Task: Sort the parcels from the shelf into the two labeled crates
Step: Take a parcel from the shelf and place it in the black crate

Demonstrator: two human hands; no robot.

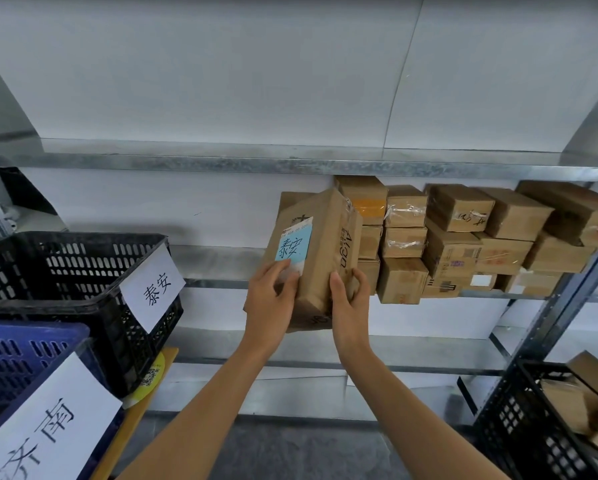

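Note:
I hold a tall brown cardboard parcel (321,244) in front of the shelf, tilted, its blue label with handwritten characters facing me. My left hand (273,299) grips its lower left face over the label's bottom edge. My right hand (347,303) grips its lower right corner, thumb in front and fingers round the side. Several more brown parcels (456,240) are stacked on the metal shelf (221,284) to the right. At left stand a black crate (65,271) and, nearer me, a blue crate (24,355), each with a white paper label.
A second black crate (532,427) with cardboard boxes in it stands at the lower right on the floor. The shelf's upright post (546,327) runs down the right side. A yellow round sticker with a QR code (150,379) lies under the black crate.

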